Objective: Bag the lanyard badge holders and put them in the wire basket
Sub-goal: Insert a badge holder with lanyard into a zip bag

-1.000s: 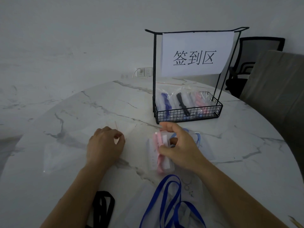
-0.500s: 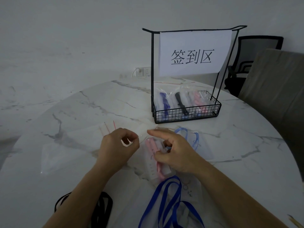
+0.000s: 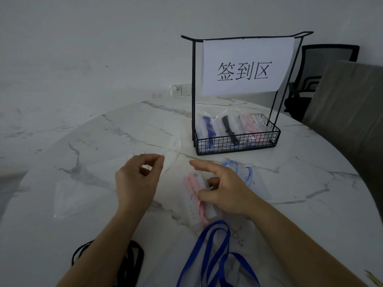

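Item: pink lanyard with folded clear badge holder (image 3: pixel 191 183) — held bundled in the right grip (image 3: pixel 226 191), thumb and lower fingers curled round it and index finger extended, just above the middle of the white marble counter (image 3: pixel 290 204).

Item: clear plastic zip bag with red seal line (image 3: pixel 171 155) — one edge is pinched in the left grip (image 3: pixel 137 183) and raised off the counter.

Destination: black wire basket (image 3: pixel 236 145), toward the far edge, with bagged sets already stored inside.

Hazards, as judged: the bag mouth may be left shut if only one edge is pinched. The bundle may be sprung loose if the curl is eased. The loose royal-blue lanyard (image 3: pixel 215 235) at the near edge may be dragged by the right forearm.

Change noted: the bag is held higher, and further from the near edge, than half a second ago.
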{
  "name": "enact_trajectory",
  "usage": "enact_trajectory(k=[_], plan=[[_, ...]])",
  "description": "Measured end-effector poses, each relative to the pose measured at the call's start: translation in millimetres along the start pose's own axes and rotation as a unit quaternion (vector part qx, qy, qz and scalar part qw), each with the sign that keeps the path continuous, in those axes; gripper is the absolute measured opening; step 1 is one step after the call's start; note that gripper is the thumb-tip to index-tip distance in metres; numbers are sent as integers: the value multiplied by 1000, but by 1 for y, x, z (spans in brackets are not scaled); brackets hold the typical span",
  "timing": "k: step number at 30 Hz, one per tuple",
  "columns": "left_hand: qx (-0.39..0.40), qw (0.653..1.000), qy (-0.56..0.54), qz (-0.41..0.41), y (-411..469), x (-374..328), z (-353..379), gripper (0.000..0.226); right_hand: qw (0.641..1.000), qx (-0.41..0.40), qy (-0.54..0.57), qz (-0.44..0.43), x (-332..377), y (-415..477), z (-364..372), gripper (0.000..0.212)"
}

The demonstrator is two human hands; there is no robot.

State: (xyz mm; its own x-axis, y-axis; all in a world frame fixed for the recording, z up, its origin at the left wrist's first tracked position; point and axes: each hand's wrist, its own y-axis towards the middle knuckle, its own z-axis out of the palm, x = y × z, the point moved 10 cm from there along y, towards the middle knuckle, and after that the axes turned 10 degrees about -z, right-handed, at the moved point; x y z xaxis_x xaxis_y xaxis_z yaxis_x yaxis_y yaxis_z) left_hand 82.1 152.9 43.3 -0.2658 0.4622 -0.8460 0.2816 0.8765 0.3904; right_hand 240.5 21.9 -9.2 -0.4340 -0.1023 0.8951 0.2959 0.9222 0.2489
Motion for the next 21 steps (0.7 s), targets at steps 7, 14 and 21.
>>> enact_trajectory(k=[7,14,21], plan=[[-1,999,27,46,-3,-8,1,6,968,-64,234,59,-5,3,-10,64],[1,998,27,61,-6,-12,3,7,904,-161,390,67,-10,5,-19,44],[6,992,57,112,-14,-22,9,8,886,-266,372,74,-20,-2,-36,34]])
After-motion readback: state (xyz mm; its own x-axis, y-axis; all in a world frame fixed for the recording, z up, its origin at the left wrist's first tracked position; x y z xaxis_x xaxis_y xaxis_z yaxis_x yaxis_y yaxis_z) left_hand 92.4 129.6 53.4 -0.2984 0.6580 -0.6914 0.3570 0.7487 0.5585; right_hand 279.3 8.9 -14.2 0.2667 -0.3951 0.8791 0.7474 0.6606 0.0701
